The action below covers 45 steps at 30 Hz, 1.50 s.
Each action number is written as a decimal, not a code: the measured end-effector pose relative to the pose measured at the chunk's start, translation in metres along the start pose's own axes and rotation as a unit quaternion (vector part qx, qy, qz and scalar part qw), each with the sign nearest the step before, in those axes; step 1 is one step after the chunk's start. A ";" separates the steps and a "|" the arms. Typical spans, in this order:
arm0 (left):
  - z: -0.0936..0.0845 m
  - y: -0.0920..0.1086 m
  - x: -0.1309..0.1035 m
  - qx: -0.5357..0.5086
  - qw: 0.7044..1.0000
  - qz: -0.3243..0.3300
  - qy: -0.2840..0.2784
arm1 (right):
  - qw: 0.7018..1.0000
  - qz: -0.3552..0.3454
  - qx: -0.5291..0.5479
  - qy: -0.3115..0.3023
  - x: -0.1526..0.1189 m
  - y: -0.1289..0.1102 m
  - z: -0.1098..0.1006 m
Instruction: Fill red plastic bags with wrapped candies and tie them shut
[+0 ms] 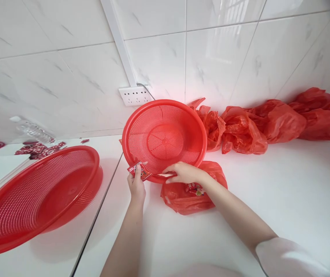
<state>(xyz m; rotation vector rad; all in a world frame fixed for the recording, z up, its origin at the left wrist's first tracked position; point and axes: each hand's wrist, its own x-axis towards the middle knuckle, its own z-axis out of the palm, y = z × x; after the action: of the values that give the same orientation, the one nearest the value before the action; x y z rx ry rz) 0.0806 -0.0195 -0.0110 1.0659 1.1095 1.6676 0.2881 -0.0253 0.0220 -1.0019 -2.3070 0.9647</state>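
A red printed snack packet (139,172) is pinched between the thumb and fingers of my left hand (136,185), at the front left rim of a tilted red plastic basket (165,140). My right hand (183,172) reaches over the basket's front edge, its fingers closed about a small pale flat packet (167,175); its print cannot be made out. No other packets show inside the basket. Under my right forearm lies an open red plastic bag (179,198), with red printed packets (195,188) in it, partly hidden by the arm.
Another large red basket (46,192) stands at left, beyond a table seam. Behind it are scattered red packets (39,150) and a clear plastic bottle (34,130). Several filled red bags (277,121) line the tiled wall at right. A power socket (134,95) is behind the middle basket.
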 end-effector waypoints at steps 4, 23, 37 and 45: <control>0.000 0.001 0.007 -0.030 0.997 -0.015 0.066 | 0.990 -0.007 0.114 0.081 -0.009 -0.023 -0.019; -0.024 0.011 0.034 -0.015 0.954 0.073 0.289 | 0.988 0.061 0.066 0.128 -0.047 -0.039 -0.063; -0.022 0.016 0.022 0.089 0.920 0.174 0.341 | 0.972 0.219 -0.056 0.070 -0.055 -0.035 -0.067; 0.008 0.022 -0.039 0.148 0.975 0.110 -0.125 | 0.996 0.055 -0.003 0.073 -0.043 -0.059 -0.044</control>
<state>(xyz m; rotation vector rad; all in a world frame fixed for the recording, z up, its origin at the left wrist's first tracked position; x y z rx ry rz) 0.0952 -0.0599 0.0045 1.5926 1.1263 1.5081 0.3163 -0.0686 0.0899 -1.1720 -2.1558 0.8961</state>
